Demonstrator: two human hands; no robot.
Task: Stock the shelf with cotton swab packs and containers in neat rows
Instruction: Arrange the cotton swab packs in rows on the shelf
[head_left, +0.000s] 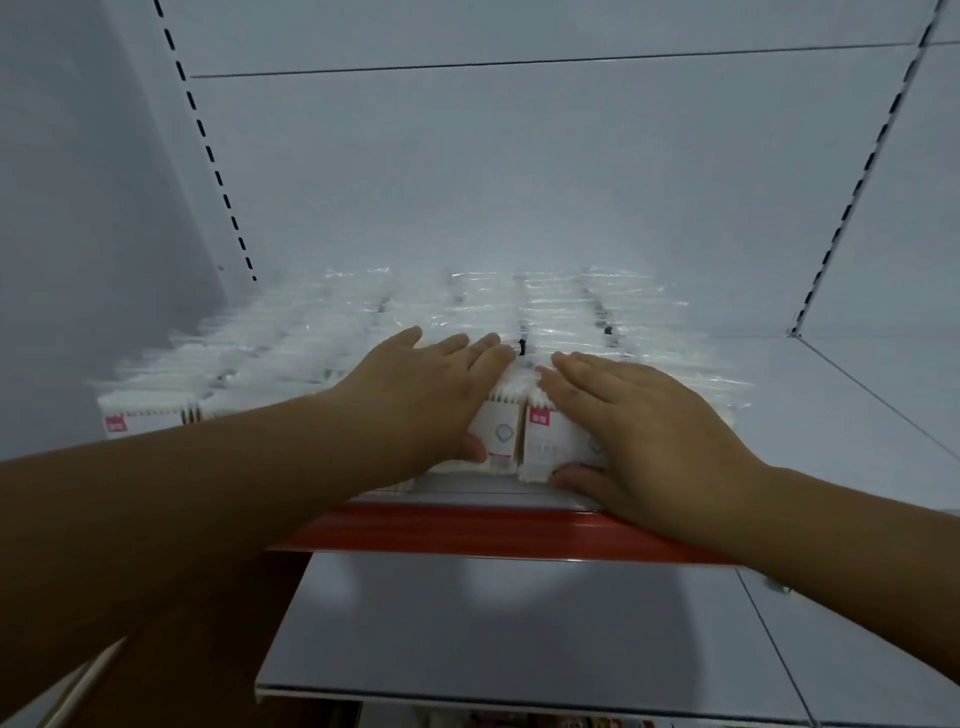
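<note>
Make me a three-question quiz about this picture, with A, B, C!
1. Where on the shelf do the packs sit? A. far right B. left and middle C. hanging underneath
2. What colour is the shelf's front strip? A. green B. yellow C. red
3. How are the left hand and right hand? A. fists B. flat on packs C. in the air
1 B, the right side is bare; 2 C, it looks red; 3 B, straight fingers lie on the tops.

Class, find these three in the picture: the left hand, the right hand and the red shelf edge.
left hand (421, 400): head view, back of the hand.
right hand (644, 421): head view, back of the hand.
red shelf edge (467, 530): head view, front face of the strip.
</note>
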